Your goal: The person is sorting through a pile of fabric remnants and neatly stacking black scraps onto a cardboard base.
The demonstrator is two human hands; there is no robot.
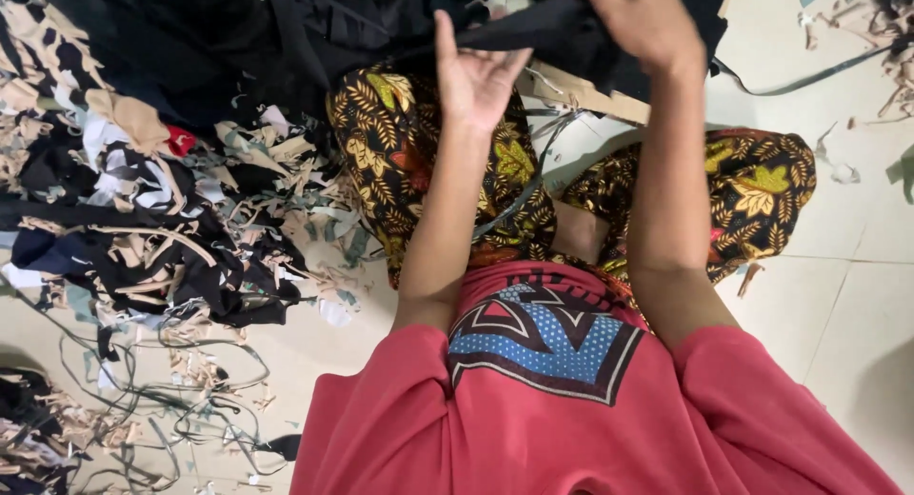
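Floor: I see pale floor tiles [857,295] filling the right side and lower left of the frame; the person sits on them with legs folded.
Scrap heap: a loose pile of fabric offcuts [162,200] in black, tan, white and a spot of red covers the left half of the frame, thinning into thin dark strips toward the lower left.
Black fabric: a large piece of black cloth [533,33] lies across the upper centre, stretched between both hands and running on into darker cloth at the upper left.
Left hand: the left hand [476,71] is raised at upper centre, palm toward the camera, fingers extended and slightly apart, with the fingertips tucked under the lower edge of the black fabric.
Right hand: the right hand [638,19] sits at the top edge, back toward the camera, fingers curled down and closed on the fabric; the fingertips are hidden by the cloth.
Clothing: I note leaf-patterned trousers [762,190] in brown, yellow and green at centre, and a red shirt [590,419] with a blue and dark geometric print at the bottom.
Wooden strip: a pale flat slat [581,95] lies just below the fabric, right of centre.
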